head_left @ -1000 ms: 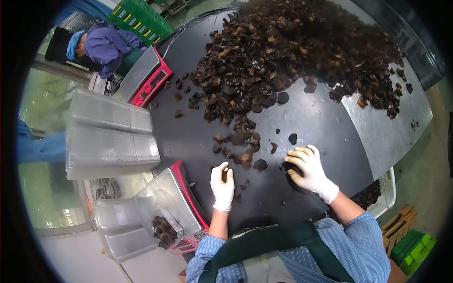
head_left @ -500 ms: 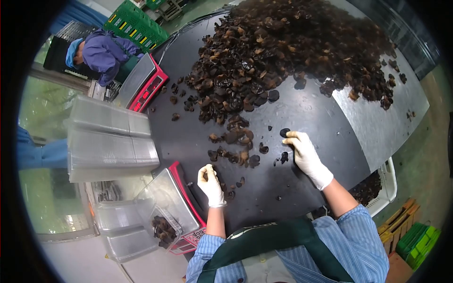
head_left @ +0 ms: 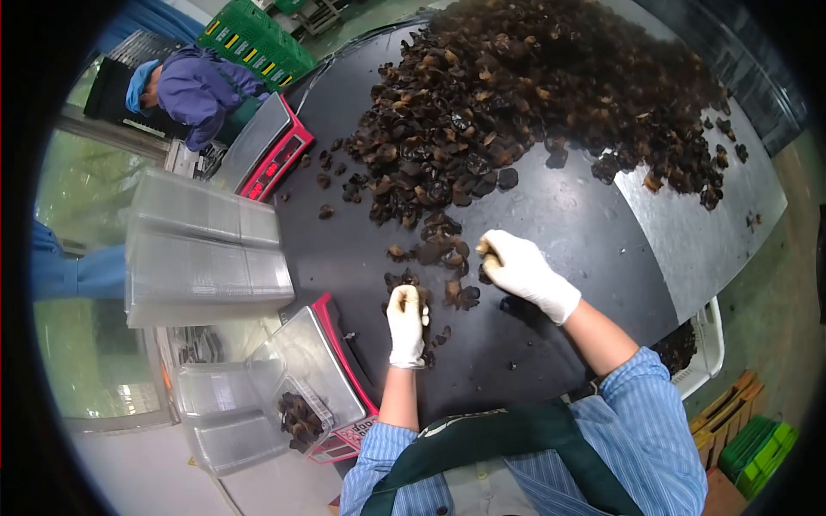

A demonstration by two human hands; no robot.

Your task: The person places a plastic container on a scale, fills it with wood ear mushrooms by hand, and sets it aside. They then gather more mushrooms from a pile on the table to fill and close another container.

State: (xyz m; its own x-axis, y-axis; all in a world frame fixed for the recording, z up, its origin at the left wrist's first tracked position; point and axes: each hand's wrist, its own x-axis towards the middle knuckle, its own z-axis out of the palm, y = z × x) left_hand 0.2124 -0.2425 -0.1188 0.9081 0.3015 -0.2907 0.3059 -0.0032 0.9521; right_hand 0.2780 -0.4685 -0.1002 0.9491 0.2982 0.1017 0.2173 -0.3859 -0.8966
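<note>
Vs half a sec ago, R hand (head_left: 520, 270) is further L, over mid-desk (head_left: 594, 245), just beside the loose row of dark pcs (head_left: 440, 249); strays it was near then no longer show there. Its fingers are bent, tips close tog.; a dark pc shows just under them, can't tell if gripped. L hand (head_left: 406, 328) is slightly further from the near scale (head_left: 345, 357), at the row's near end; fingers curled, dark bits beside them, hold unclear. Heap (head_left: 516, 107) toward the far edge looks unchanged, as does the clear tub (head_left: 323, 407) w/ pcs on the near scale. Near scale & far scale (head_left: 301, 138) crowd the L edge. Open room: R of R hand to the R edge, w/ white crate (head_left: 711, 348) just past it.
</note>
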